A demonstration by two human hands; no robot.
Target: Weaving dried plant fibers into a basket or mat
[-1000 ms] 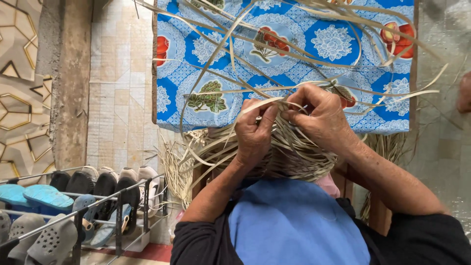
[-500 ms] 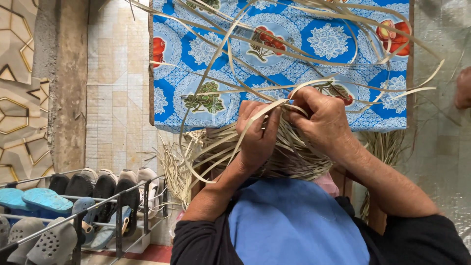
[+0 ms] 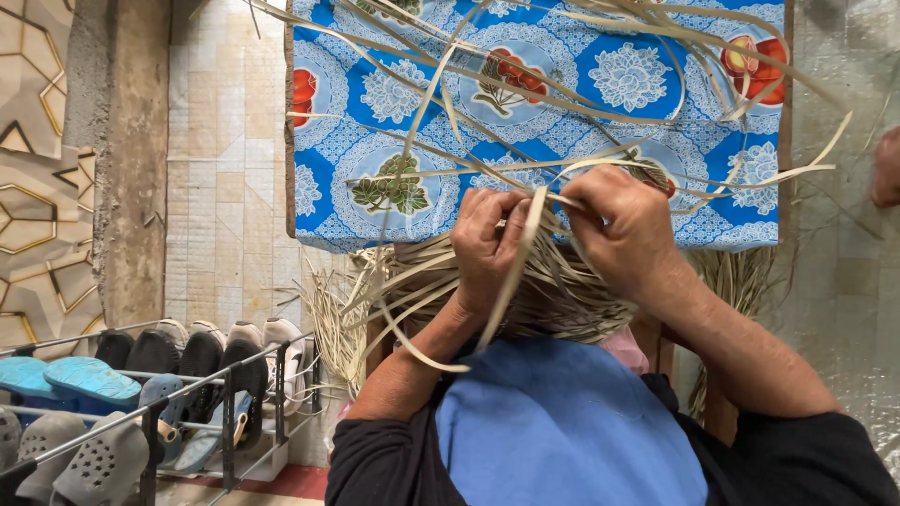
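Observation:
A half-woven piece of pale straw strips [image 3: 553, 290] rests on my lap, over a blue cloth [image 3: 562, 431]. My left hand [image 3: 487, 248] is closed around one flat strip that runs down past my wrist. My right hand [image 3: 623, 230] pinches other strips beside it, the two hands almost touching. Long loose strip ends [image 3: 525, 103] fan up and outward from the weave, across a table.
The table ahead has a blue flowered cover [image 3: 600, 103]. A metal shoe rack [image 3: 150, 412] with several sandals and clogs stands at lower left, against a tiled wall [image 3: 225, 187]. More straw lies under the table [image 3: 741, 281]. A hand of another person [image 3: 886, 169] shows at the right edge.
My hands have stayed together on the weave. The strip in my left hand has been pulled downward and now hangs past my wrist.

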